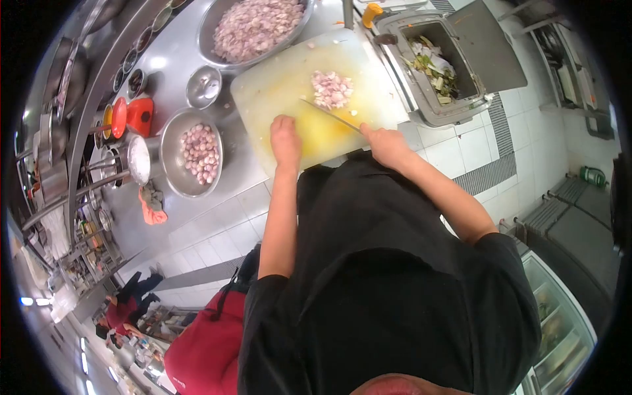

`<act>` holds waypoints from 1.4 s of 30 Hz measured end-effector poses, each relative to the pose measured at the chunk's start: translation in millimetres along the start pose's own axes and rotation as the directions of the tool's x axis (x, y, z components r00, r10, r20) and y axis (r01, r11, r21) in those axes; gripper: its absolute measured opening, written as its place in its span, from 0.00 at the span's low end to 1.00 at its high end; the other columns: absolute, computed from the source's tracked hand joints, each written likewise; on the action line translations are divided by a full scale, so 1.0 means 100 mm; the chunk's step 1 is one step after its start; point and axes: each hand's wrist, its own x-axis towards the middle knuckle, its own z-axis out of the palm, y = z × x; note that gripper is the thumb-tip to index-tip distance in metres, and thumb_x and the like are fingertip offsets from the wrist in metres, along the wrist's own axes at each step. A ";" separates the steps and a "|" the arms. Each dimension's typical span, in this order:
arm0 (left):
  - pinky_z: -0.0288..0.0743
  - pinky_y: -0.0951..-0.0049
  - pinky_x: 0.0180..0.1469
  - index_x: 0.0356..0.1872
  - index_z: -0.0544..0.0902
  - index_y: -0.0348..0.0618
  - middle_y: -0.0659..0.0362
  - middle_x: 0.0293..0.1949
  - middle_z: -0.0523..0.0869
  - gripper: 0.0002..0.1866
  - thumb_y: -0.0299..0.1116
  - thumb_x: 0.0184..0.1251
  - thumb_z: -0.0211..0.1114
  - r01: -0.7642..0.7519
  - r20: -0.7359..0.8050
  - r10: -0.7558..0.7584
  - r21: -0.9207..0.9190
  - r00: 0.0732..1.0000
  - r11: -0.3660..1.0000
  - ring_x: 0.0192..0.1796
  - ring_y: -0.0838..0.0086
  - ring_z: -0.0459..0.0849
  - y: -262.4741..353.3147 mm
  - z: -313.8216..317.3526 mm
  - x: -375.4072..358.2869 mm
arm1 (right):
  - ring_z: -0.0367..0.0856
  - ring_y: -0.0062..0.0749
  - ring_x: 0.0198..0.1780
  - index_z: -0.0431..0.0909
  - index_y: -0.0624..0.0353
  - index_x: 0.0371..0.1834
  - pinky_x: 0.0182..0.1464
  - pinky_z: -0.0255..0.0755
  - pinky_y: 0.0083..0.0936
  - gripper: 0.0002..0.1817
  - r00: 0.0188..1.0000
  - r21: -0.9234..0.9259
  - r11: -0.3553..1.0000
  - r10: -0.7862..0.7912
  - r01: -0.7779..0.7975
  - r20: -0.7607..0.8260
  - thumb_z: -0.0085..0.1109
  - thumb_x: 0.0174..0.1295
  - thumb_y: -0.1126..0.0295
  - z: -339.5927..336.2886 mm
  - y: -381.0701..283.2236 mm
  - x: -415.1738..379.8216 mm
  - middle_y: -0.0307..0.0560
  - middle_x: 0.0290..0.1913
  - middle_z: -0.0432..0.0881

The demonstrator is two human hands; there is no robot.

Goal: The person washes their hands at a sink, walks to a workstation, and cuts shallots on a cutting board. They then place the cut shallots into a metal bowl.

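Observation:
A knife (337,118) is gripped by its handle in my right hand (387,145), its blade pointing toward the left over a yellow-stained cutting board (253,99). Just beyond the blade lies a small heap of chopped shallots (331,89). My left hand (285,139) rests at the board's near left part, fingers curled together; whatever is under the fingertips is hidden. Left of the board stands a steel bowl (170,158) of whole peeled shallots (199,155). At the far side, a large steel bowl (205,39) is full of chopped shallots (257,29).
A small steel bowl (203,87) sits behind the board's left corner. Beside the board on the right is an open bin (434,118) with vegetable scraps. A red scale (139,117) and an orange cloth (153,207) lie left. A person in red (207,345) stands close behind on my left.

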 end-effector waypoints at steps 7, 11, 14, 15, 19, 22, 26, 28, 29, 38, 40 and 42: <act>0.81 0.59 0.49 0.39 0.86 0.37 0.49 0.41 0.87 0.03 0.21 0.67 0.66 -0.048 -0.058 0.051 0.054 0.997 0.997 0.44 0.53 0.86 -0.01 0.00 -0.04 | 0.90 0.55 0.40 0.70 0.58 0.60 0.41 0.81 0.49 0.19 0.999 0.022 0.999 0.034 -0.035 0.009 0.52 0.64 0.76 -0.04 -0.03 -0.02 0.56 0.35 0.88; 0.81 0.60 0.47 0.39 0.87 0.35 0.47 0.39 0.88 0.04 0.23 0.68 0.67 0.290 0.001 -0.293 -0.136 0.956 0.947 0.41 0.54 0.88 -0.12 -0.10 0.12 | 0.89 0.56 0.40 0.71 0.59 0.57 0.42 0.81 0.50 0.17 1.000 0.060 0.998 0.016 -0.016 -0.004 0.51 0.65 0.76 -0.10 -0.06 -0.04 0.58 0.35 0.88; 0.81 0.60 0.47 0.40 0.87 0.34 0.47 0.39 0.88 0.04 0.22 0.67 0.67 0.188 0.027 -0.186 -0.089 0.982 0.978 0.42 0.54 0.88 -0.10 -0.11 0.14 | 0.89 0.57 0.40 0.71 0.59 0.56 0.43 0.81 0.50 0.15 1.000 0.069 0.997 0.021 -0.021 0.002 0.51 0.65 0.76 -0.11 -0.07 -0.03 0.58 0.35 0.88; 0.81 0.60 0.47 0.40 0.87 0.34 0.47 0.39 0.88 0.04 0.22 0.67 0.67 0.144 0.050 -0.140 -0.095 0.989 0.985 0.42 0.54 0.88 -0.08 -0.11 0.14 | 0.89 0.57 0.40 0.71 0.59 0.55 0.43 0.81 0.50 0.15 1.000 0.081 0.997 0.015 -0.015 -0.003 0.51 0.65 0.76 -0.12 -0.08 -0.05 0.58 0.35 0.88; 0.80 0.59 0.49 0.39 0.87 0.35 0.47 0.39 0.88 0.04 0.21 0.66 0.67 0.041 0.111 -0.021 -0.182 0.994 0.982 0.42 0.52 0.87 0.13 0.10 0.23 | 0.89 0.56 0.40 0.71 0.58 0.54 0.41 0.81 0.50 0.14 1.000 0.069 0.998 -0.004 0.006 -0.027 0.51 0.66 0.75 -0.25 -0.15 -0.08 0.58 0.35 0.88; 0.79 0.57 0.52 0.37 0.85 0.36 0.47 0.41 0.88 0.03 0.20 0.64 0.66 -0.012 0.160 0.042 -0.185 0.986 0.983 0.46 0.50 0.85 0.21 0.16 0.24 | 0.88 0.58 0.38 0.70 0.59 0.56 0.40 0.79 0.51 0.18 1.000 0.026 1.000 -0.003 0.002 0.030 0.54 0.62 0.77 -0.24 -0.20 -0.08 0.58 0.34 0.87; 0.79 0.57 0.52 0.35 0.85 0.36 0.48 0.40 0.88 0.03 0.19 0.62 0.66 -0.039 0.135 0.062 -0.168 0.989 0.985 0.47 0.50 0.85 0.20 0.20 0.24 | 0.87 0.58 0.35 0.70 0.58 0.55 0.38 0.79 0.50 0.15 0.997 0.023 0.999 -0.037 0.039 -0.070 0.51 0.64 0.77 -0.15 -0.16 -0.02 0.56 0.30 0.86; 0.79 0.57 0.52 0.36 0.85 0.36 0.48 0.40 0.88 0.03 0.19 0.62 0.66 -0.060 0.148 0.078 -0.127 0.986 0.990 0.47 0.51 0.85 0.17 0.19 0.22 | 0.87 0.58 0.34 0.70 0.58 0.55 0.38 0.79 0.50 0.15 0.999 0.008 1.000 -0.030 0.030 -0.041 0.51 0.65 0.77 -0.13 -0.19 -0.02 0.55 0.30 0.86; 0.79 0.57 0.52 0.35 0.85 0.37 0.48 0.40 0.88 0.03 0.19 0.62 0.66 -0.046 0.124 0.066 -0.154 0.990 0.987 0.47 0.51 0.85 0.17 0.20 0.21 | 0.88 0.53 0.32 0.71 0.57 0.54 0.35 0.80 0.47 0.14 0.997 -0.023 0.999 -0.037 0.036 -0.062 0.53 0.64 0.75 -0.07 -0.16 0.00 0.53 0.29 0.86; 0.79 0.57 0.51 0.35 0.84 0.36 0.49 0.39 0.88 0.02 0.20 0.63 0.66 -0.065 0.111 0.076 -0.099 0.991 0.993 0.45 0.51 0.85 0.15 0.24 0.12 | 0.89 0.49 0.31 0.72 0.57 0.52 0.31 0.81 0.44 0.14 0.983 -0.031 0.995 -0.097 0.093 -0.158 0.55 0.63 0.74 0.07 -0.09 0.02 0.49 0.28 0.86; 0.79 0.57 0.52 0.36 0.84 0.36 0.49 0.40 0.88 0.02 0.19 0.63 0.66 -0.065 0.090 0.071 -0.068 0.993 0.996 0.46 0.52 0.85 0.17 0.24 0.23 | 0.89 0.49 0.31 0.72 0.57 0.52 0.31 0.81 0.44 0.13 0.962 -0.027 0.989 -0.146 0.144 -0.230 0.55 0.63 0.74 -0.09 -0.10 0.09 0.49 0.28 0.86; 0.78 0.55 0.49 0.34 0.83 0.36 0.47 0.37 0.86 0.03 0.19 0.62 0.63 -0.127 0.067 0.132 -0.070 0.989 0.989 0.44 0.49 0.83 0.18 0.21 0.15 | 0.89 0.49 0.31 0.72 0.56 0.52 0.32 0.81 0.44 0.14 0.987 -0.055 0.995 -0.095 0.088 -0.132 0.55 0.64 0.74 -0.15 -0.22 -0.03 0.49 0.28 0.86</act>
